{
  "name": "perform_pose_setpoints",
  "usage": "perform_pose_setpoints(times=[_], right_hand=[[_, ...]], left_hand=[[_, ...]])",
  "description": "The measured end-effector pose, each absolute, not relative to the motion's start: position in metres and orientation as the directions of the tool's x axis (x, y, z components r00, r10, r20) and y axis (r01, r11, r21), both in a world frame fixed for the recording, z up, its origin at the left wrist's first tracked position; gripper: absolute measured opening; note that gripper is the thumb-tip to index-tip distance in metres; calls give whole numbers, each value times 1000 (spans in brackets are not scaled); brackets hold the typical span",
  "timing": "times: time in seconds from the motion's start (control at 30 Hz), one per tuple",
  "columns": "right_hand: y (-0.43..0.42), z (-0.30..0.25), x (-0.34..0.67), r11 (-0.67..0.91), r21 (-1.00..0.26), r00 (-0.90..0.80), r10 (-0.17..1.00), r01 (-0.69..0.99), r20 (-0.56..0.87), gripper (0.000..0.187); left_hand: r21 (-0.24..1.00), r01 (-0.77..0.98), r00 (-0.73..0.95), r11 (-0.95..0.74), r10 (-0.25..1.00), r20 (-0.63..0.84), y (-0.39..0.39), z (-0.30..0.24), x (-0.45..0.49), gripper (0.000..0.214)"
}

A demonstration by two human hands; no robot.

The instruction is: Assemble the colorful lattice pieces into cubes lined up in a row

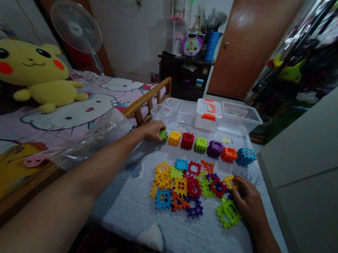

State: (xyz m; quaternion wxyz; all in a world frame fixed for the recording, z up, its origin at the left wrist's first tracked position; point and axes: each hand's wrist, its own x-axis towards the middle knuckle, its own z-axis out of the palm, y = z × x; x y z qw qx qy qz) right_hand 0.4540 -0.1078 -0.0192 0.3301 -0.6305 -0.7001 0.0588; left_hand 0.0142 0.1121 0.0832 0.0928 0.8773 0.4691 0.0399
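A row of built cubes stands across the blue-grey cloth (133, 205): green (163, 134), yellow (174, 138), red (187, 140), lime (200, 145), purple (214, 148), orange (229, 154) and blue (246, 156). My left hand (151, 130) reaches far out and closes round the green cube at the row's left end. Nearer me lies a heap of flat interlocking tiles (188, 185) in several colours. My right hand (248, 201) rests palm down on the heap's right edge, fingers curled over tiles next to a lime tile (227, 213).
Clear plastic boxes (240, 117) and a white case with orange latches (208, 114) stand behind the cubes. A crumpled clear bag (99, 138) lies at left beside a wooden bed rail (151, 97). A yellow plush toy (29, 71) and a fan (76, 27) are on the bed side.
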Motion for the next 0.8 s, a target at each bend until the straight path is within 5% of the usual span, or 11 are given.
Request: perform_pose_setpoints(times=[0.8], right_hand=[[-110,-14,449,190,-505,30,918,842,396,30]], left_hand=[[214,831,541,-513,835,-100,122,77,20,43]])
